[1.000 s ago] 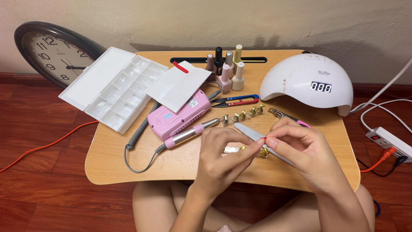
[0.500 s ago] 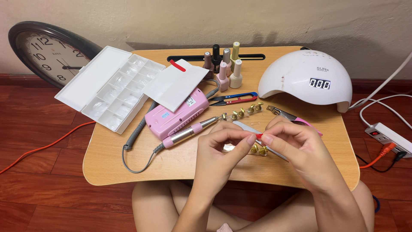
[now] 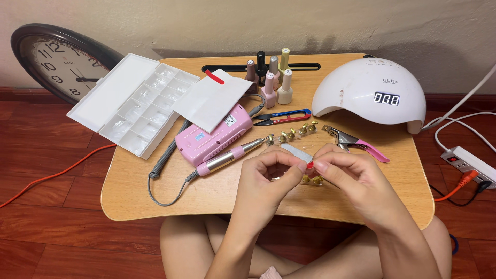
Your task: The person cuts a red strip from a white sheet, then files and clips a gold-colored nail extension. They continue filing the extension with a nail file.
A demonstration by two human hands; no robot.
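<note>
**Both hands pinched on a small red piece above the lap table**

My left hand and right hand meet over the front middle of the wooden lap table. The fingertips of both are drawn in narrow and pinch a tiny red piece between them; it is too small for me to tell its exact shape. A grey nail file lies just past my fingertips at 12 o'clock, and whether my fingers touch it I cannot tell. A few small gold stands sit on the table right under my hands.

At 10 o'clock from my hands lies the pink drill handpiece, its coiled grey cord running to the pink drill box. A white pad leans across that box. Farther out at 10 o'clock is the open clear nail-tip case, and beyond it a round wall clock leans against the wall.

At 12 o'clock a row of gold stands lines up, then the thread scissors, then a cluster of polish bottles. At 1 o'clock sits the white dome nail lamp, its display lit. The pink-handled nail clipper lies just beside my right hand at 1 o'clock. A white power strip rests on the floor at 3 o'clock.
</note>
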